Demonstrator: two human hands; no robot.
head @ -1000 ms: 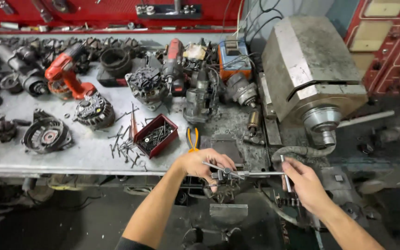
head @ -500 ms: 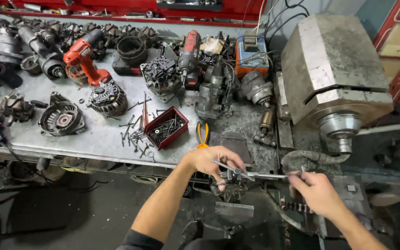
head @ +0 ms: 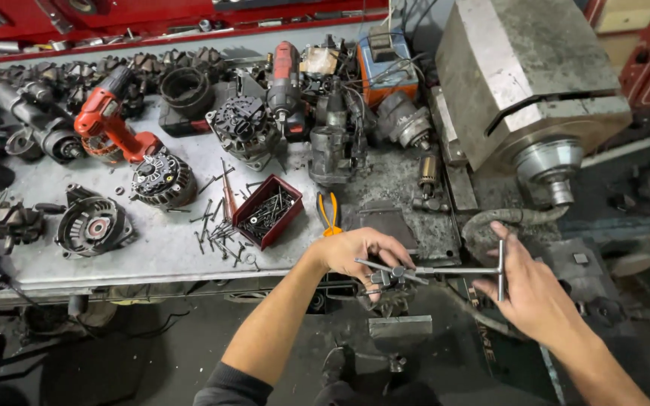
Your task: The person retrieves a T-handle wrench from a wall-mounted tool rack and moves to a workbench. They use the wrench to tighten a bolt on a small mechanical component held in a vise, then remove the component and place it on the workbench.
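Head view: my left hand [head: 362, 252] clenches a small metal part [head: 389, 278] off the surface's [head: 159, 252] front edge. My right hand [head: 532, 289] grips the T-handle wrench [head: 460, 271], its shaft lying level, tip pointing left into the part. Risk: an off-axis turn slips the tip against my left fingers.

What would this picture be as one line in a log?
left hand: grips small metal part | right hand: holds T-handle wrench, shaft at part | beside: red screw tray on workbench

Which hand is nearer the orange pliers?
Left. The left hand sits just below-right of the pliers; the right hand, on the T-handle, is far right.
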